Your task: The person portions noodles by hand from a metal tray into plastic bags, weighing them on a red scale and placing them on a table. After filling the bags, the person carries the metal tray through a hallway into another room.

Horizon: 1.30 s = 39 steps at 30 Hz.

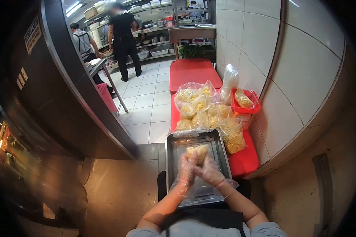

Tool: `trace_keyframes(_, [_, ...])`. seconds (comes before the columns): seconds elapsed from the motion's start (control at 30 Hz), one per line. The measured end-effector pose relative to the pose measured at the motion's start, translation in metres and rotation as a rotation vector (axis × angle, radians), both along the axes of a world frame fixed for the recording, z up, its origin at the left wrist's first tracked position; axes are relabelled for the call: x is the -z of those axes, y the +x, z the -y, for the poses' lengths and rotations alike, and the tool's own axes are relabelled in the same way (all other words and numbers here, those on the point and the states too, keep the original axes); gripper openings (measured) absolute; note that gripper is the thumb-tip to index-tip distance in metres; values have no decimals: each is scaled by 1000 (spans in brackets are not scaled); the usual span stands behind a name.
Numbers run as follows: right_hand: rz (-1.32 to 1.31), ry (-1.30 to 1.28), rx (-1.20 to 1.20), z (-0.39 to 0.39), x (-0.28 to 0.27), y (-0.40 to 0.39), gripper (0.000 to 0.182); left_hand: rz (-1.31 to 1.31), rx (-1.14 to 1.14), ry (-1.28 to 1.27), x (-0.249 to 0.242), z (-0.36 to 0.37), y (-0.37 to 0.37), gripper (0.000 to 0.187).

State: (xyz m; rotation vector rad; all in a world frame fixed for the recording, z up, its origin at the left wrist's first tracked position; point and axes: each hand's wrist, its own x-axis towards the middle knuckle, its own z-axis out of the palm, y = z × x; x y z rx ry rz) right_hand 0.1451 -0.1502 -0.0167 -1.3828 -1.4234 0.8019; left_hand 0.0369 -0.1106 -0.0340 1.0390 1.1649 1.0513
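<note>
Both hands wear clear plastic gloves and meet over a metal tray (172, 158) in front of my body. Between them is a bag of pale yellow noodles (198, 152), gripped by my left hand (186, 166) and my right hand (210, 170). The fingers of both hands are closed around its lower part. Beyond the tray's far edge, several clear bags of noodles (200, 104) lie piled on a red surface. One more noodle bag (234, 141) rests just right of the tray's far corner.
A red basket (246, 103) holding a bag stands by the tiled wall (249, 39) at right. Behind the pile is a red stool top (194, 73). Two people (124, 39) stand near kitchen shelves further off; another is at the back. A dark partition (67, 87) rises at left.
</note>
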Motion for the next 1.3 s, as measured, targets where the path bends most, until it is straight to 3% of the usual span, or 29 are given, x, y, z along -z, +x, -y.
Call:
trace_keyframes(0.1, [-652,-316,-281,-14,14,27,57,46,159,-124,-10,-3,-18,49])
trace_keyframes(0.17, [-879,-425,-342,-8,23,35,53,10,225,-169,-5,-15,-29,51])
trace_keyframes(0.2, [-981,-472,-402,-4,20,35,53,-55,169,20,7,-20,-27,56])
trace_keyframes(0.3, [-1283,-609,-588,-1,67,33,61,742,658,-365,27,-28,-33,66])
trace_keyframes(0.33, [-1361,-649,-648,4,77,30,62,902,759,-403,19,-24,-31,71])
trace_keyframes(0.4, [-1413,-650,-713,8,74,24,63,758,770,-264,21,-30,-35,74])
trace_keyframes(0.5, [-1457,-697,-540,11,71,22,64,628,699,-191,25,-34,-39,70])
trace_keyframes(0.63, [-920,-583,-612,2,35,27,69,326,525,13,36,-37,-46,57])
trace_keyframes(0.73, [-539,-444,-477,-15,16,18,77,271,194,262,27,-36,-56,50])
trace_keyframes(0.83, [10,-245,-137,-62,52,9,81,-190,-128,572,63,-63,-94,54])
trace_keyframes(0.87, [52,-281,-99,-75,48,0,80,-416,-85,614,64,-65,-108,64])
trace_keyframes(0.97, [276,-316,31,-114,48,-40,78,-849,110,366,82,-53,-110,75])
trace_keyframes(1.0, [418,-281,90,-130,67,-53,76,-808,215,323,65,-43,-104,74])
trace_keyframes(1.03, [559,-243,152,-144,76,-64,75,-739,186,445,85,-42,-105,67])
trace_keyframes(1.07, [460,-406,153,-145,65,-73,68,-653,208,480,84,-45,-105,63])
trace_keyframes(1.13, [701,-208,240,-160,122,-90,64,-563,221,565,88,-50,-108,58])
trace_keyframes(1.2, [747,-145,304,-152,108,-102,58,-553,197,669,97,-54,-108,53])
trace_keyframes(1.3, [478,-377,280,-143,80,-105,61,-345,250,639,88,-56,-101,54])
